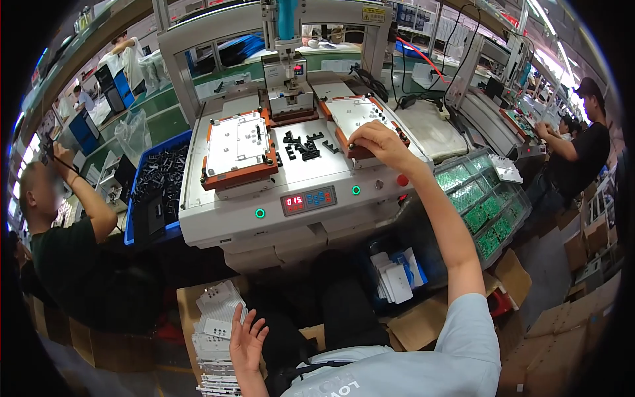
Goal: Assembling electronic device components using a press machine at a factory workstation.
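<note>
My right hand [382, 142] reaches to the near corner of the right-hand orange-brown fixture [361, 153], its fingers pinched together at that corner. What they grip, if anything, is hidden. A white panel [357, 114] with small black pieces lies on this fixture. My left hand [247, 340] is low by my lap, palm up with fingers apart, and holds nothing. Beside it is a stack of white panels [215, 331] in a carton. On the left-hand fixture [241, 176] lies another white panel [237, 147] with a black piece on it. Several black plastic parts [305, 144] lie between the fixtures.
The bench machine has a control panel [309, 200] and a central press head [288, 73]. A blue bin [135, 228] of black parts stands left. Right is a clear divided tray [486, 205] of green circuit boards. A co-worker [59, 205] sits left; another person [582, 142] stands right.
</note>
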{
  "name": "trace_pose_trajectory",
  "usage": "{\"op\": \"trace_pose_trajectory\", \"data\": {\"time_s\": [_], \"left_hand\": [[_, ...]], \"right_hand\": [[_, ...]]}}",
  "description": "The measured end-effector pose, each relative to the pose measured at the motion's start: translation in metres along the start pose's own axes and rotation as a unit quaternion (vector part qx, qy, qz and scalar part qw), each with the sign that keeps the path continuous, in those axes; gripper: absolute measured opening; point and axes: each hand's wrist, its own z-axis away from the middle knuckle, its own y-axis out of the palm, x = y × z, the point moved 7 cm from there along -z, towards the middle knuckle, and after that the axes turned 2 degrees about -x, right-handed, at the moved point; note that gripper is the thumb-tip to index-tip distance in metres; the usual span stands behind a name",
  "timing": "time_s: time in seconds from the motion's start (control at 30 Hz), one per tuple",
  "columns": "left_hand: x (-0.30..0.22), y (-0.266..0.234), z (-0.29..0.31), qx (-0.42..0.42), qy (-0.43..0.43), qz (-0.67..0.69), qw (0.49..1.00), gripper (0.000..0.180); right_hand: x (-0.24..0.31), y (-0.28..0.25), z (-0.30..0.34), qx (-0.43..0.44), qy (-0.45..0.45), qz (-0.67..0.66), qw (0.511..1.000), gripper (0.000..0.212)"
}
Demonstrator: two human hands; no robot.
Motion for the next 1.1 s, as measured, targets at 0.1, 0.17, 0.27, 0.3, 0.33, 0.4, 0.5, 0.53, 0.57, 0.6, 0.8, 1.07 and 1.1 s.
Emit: {"op": "trace_pose_trajectory", "data": {"time_s": [0.1, 0.17, 0.27, 0.3, 0.33, 0.4, 0.5, 0.53, 0.57, 0.6, 0.8, 1.07, 1.1], "left_hand": [[0.001, 0.007, -0.002, 0.012, -0.006, 0.002, 1.000, 0.053], [0.002, 0.007, -0.003, 0.018, -0.006, 0.000, 1.000, 0.053], [0.002, 0.009, -0.004, 0.028, -0.006, 0.004, 1.000, 0.054], [0.001, 0.009, -0.003, 0.032, -0.006, 0.010, 0.999, 0.054], [0.000, 0.007, -0.002, 0.026, -0.003, 0.005, 1.000, 0.055], [0.001, 0.002, -0.001, 0.017, -0.004, 0.006, 1.000, 0.055], [0.000, -0.006, 0.001, 0.007, -0.001, 0.003, 1.000, 0.055], [0.001, -0.009, 0.002, 0.000, 0.001, 0.000, 1.000, 0.055], [0.003, -0.009, 0.002, 0.007, 0.000, 0.002, 1.000, 0.055], [0.004, -0.013, 0.004, -0.009, -0.003, -0.004, 1.000, 0.055], [0.008, -0.007, -0.002, -0.010, -0.025, -0.018, 0.999, 0.052], [0.013, 0.000, -0.005, 0.006, -0.020, 0.016, 1.000, 0.051], [0.013, -0.001, -0.005, 0.004, -0.019, 0.017, 1.000, 0.051]], "right_hand": [[0.002, -0.001, 0.000, -0.023, 0.001, 0.016, 1.000, 0.010], [0.003, 0.000, 0.000, -0.022, 0.003, 0.017, 1.000, 0.010], [0.004, -0.002, -0.002, -0.024, 0.002, 0.026, 0.999, 0.010], [0.006, -0.003, -0.001, -0.026, 0.000, 0.035, 0.999, 0.010], [0.007, -0.003, 0.001, -0.030, 0.016, 0.035, 0.999, 0.014], [0.023, -0.005, 0.012, -0.132, -0.001, 0.075, 0.988, 0.017], [0.040, 0.001, 0.058, -0.279, -0.005, 0.104, 0.955, 0.028], [0.044, 0.013, 0.075, -0.296, 0.002, 0.077, 0.952, 0.029], [0.046, 0.029, 0.091, -0.295, 0.000, 0.112, 0.949, 0.030], [0.050, 0.049, 0.104, -0.294, -0.001, 0.145, 0.945, 0.032], [0.053, 0.094, 0.121, -0.246, 0.066, 0.250, 0.934, 0.040], [0.042, 0.098, 0.130, -0.275, 0.032, 0.227, 0.934, 0.035], [0.042, 0.096, 0.130, -0.285, 0.032, 0.222, 0.932, 0.032]]}}
